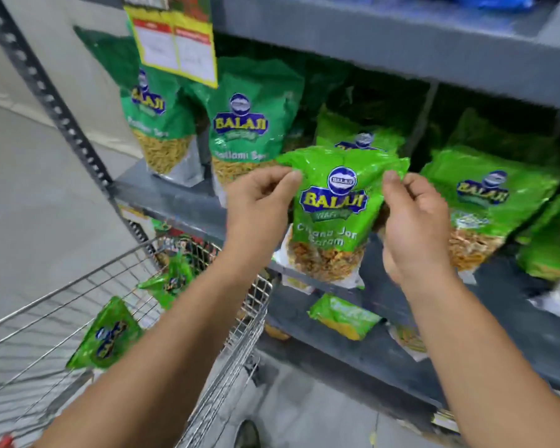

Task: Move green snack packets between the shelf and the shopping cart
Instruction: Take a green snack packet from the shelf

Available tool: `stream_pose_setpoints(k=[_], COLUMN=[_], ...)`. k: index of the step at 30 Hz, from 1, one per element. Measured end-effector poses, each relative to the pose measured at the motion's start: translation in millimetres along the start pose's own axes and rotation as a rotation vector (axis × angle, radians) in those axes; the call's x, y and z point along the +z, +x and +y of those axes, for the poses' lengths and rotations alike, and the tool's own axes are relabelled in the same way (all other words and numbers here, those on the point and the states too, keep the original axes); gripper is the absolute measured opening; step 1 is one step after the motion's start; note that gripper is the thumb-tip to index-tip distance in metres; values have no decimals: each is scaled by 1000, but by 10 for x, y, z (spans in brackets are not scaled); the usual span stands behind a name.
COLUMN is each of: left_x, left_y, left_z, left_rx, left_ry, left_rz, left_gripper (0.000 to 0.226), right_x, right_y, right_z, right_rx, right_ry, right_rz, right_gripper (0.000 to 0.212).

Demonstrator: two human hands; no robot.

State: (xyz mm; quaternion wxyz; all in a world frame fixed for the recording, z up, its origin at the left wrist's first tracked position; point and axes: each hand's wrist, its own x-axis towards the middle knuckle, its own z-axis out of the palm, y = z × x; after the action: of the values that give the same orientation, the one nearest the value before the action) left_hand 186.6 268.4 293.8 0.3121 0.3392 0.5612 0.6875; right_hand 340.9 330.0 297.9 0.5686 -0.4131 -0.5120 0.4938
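A grey metal shelf [175, 202] runs across a shop aisle, its boards stocked with green snack packets, and a yellow price tag [175, 43] hangs from the board above. At the front of the middle board, both hands hold one bright green packet [332, 215] upright — the left hand [259, 208] pinches its upper left corner between thumb and fingers, and the right hand [414, 221] pinches the upper right corner, so each grip is closed on the packet. Its lower edge sits at the shelf's front lip; whether it rests on the board cannot be told.

Darker green packets [249, 124] stand to the left on the same board, and another bright green one [485, 202] leans to the right. Below and to the left stands a wire shopping cart [253, 305] — two green packets [107, 334] lie inside it, one near the front, one deeper in against the far mesh. A small green packet [343, 315] lies flat on the lower board.
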Motion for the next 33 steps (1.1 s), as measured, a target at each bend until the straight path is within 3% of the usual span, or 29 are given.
stream_pose_setpoints(k=[5, 9, 14, 18, 21, 24, 25, 28, 31, 33], left_x=[348, 452, 484, 290, -262, -1079, -1334, -2156, -2912, -3254], left_y=[242, 314, 368, 320, 117, -233, -376, -796, -1076, -1155], left_z=[-212, -299, -311, -434, -747, -1171, -1308, -1743, -2095, -2218], left_rx=[-125, -156, -193, -188, -170, -255, -316, -525, -692, -817], left_ry=[-44, -98, -115, -119, -41, 134, 175, 179, 108, 75], left_rz=[-11, 2, -58, -91, -19, 168, 229, 501, 813, 901], left_gripper=[24, 8, 23, 18, 23, 22, 18, 21, 31, 42], right_x=[-160, -197, -203, -166, -44, 402, 564, 1113, 1648, 1978], right_y=[307, 419, 477, 381, 119, -313, -458, -831, -1125, -1316], right_z=[204, 376, 461, 482, 574, 654, 686, 921, 1419, 1784], right_rx=[-18, 21, 7, -204, -287, -642, -678, -457, -136, 62], right_ry=[-66, -68, -123, -187, -301, -346, -323, -342, -587, -722], right_rz=[108, 131, 208, 277, 336, 65, -54, -454, -848, -1066], right_gripper=[39, 38, 33, 20, 59, 18, 14, 15, 16, 25])
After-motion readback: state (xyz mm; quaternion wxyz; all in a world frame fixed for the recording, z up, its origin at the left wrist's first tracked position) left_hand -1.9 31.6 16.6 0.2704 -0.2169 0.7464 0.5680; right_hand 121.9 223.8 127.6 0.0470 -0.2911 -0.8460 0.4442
